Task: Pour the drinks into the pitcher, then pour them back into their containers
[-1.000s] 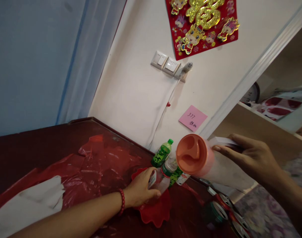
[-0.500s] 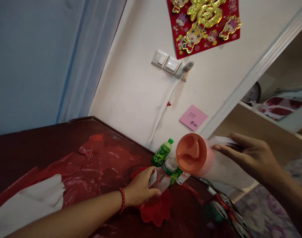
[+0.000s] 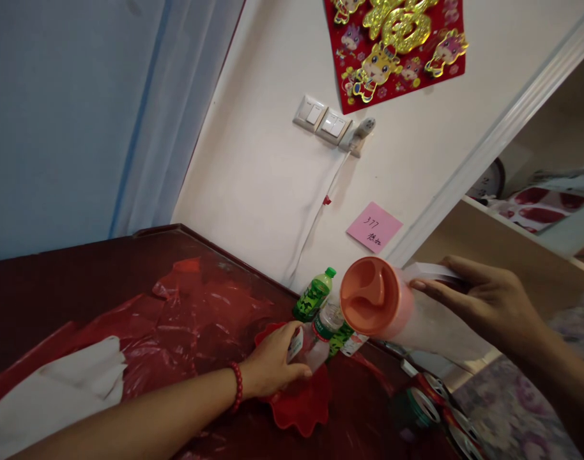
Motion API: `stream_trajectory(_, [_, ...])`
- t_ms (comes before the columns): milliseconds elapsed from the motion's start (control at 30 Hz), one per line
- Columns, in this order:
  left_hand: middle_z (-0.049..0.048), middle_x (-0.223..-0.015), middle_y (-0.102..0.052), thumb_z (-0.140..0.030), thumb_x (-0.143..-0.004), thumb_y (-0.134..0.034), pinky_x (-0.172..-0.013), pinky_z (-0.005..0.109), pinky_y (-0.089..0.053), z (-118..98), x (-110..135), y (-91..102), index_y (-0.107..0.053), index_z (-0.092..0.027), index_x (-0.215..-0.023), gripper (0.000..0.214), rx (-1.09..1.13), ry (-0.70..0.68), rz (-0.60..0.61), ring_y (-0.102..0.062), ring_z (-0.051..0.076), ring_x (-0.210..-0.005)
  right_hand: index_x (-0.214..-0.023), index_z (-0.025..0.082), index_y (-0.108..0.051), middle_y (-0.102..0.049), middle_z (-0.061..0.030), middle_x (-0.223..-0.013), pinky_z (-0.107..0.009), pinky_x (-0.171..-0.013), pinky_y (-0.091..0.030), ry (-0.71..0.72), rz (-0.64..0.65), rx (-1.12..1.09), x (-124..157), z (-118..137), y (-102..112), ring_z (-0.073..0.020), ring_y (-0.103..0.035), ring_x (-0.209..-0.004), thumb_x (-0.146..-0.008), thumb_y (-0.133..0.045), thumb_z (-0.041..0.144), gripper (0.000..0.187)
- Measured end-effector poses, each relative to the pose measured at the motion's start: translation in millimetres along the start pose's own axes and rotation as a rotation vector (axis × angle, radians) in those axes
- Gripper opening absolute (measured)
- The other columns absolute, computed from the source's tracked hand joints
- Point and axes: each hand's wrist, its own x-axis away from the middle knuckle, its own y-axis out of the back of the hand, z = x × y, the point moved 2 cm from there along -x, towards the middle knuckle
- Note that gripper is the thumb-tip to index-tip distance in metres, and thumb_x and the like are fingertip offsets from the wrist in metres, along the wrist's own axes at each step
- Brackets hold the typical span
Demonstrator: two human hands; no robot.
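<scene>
My left hand [image 3: 270, 367], with a red bead bracelet at the wrist, is wrapped round a small clear bottle [image 3: 315, 338] lying tilted over a red scalloped dish [image 3: 299, 406] on the dark red table [image 3: 81, 281]. My right hand [image 3: 484, 303] holds a pale jug with an orange lid [image 3: 376, 297] by its white handle, tipped on its side with the lid facing the bottle's mouth. A green bottle [image 3: 314, 295] stands just behind, against the wall.
A crumpled red plastic sheet [image 3: 186, 326] and a white bag [image 3: 57, 390] lie on the table's left. Several cans [image 3: 430, 406] sit at the lower right. Wall switches [image 3: 323, 120], a pink note [image 3: 373, 227] and a shelf [image 3: 522, 223] are behind.
Almost nothing has changed; the jug has shifted very slightly, and both hands keep their hold.
</scene>
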Motion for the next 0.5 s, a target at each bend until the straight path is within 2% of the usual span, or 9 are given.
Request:
stream_trajectory(167, [0.0054, -0.130, -0.062, -0.026, -0.069, -0.073, -0.102, 0.037, -0.042, 3.5, -0.4, -1.5, -0.051, -0.023, -0.127, 0.062, 0.012, -0.018, -0.016, -0.056, 0.026, -0.117, -0.068, 0.019, -0.061, -0.047, 0.0019, -0.058, -0.023, -0.045, -0.029, -0.014, 0.006, 0.003, -1.5, 3.0, 0.6, -0.0134, -0.041, -0.054, -0.080, -0.074, 0.062, 0.047])
stream_trajectory(500, [0.0055, -0.129, -0.063, -0.024, -0.069, -0.073, -0.099, 0.036, -0.043, -0.8, -0.1, 0.7, -0.052, -0.023, -0.126, 0.061, 0.013, -0.008, -0.014, -0.058, 0.026, -0.114, -0.065, 0.019, -0.059, -0.043, 0.0025, -0.056, -0.024, -0.044, -0.027, 0.021, -0.003, 0.015, -3.9, 7.1, -0.1, -0.0127, -0.038, -0.052, -0.081, -0.073, 0.062, 0.048])
